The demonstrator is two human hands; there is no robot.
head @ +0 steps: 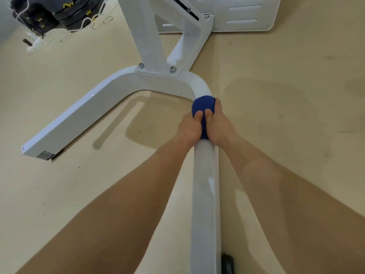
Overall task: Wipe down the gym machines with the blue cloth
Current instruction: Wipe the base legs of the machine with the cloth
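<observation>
Looking down on the white base frame (158, 80) of a gym machine: a U-shaped floor tube with two legs running toward the camera.

Blue cloth (203, 104) is wrapped over the near leg (205, 194), just below the bend where that leg curves into the crossbar.

Left hand (188, 128) grips the cloth from the left side of the tube, thumb laid on top of the fabric. Right hand (220, 125) grips it from the right side, thumb likewise on top, so the two thumbs lie side by side. The fingers of both curl down around the tube and out of sight. Both forearms are bare, one on either side of the leg.

The other leg (79, 119) lies on the floor to the left and ends in a flat cap with a small label (45, 155). An upright post (146, 32) is bolted to the crossbar, with two bolt heads (173, 69) showing at its foot. A white slotted plate (243, 14) sits behind the post.

Upper left: dark stacked weights (65, 14), with white cord (59, 36) tangled on the beige floor (296, 95). A small black object (227, 264) sits beside the near leg at the bottom edge; cannot identify it.
</observation>
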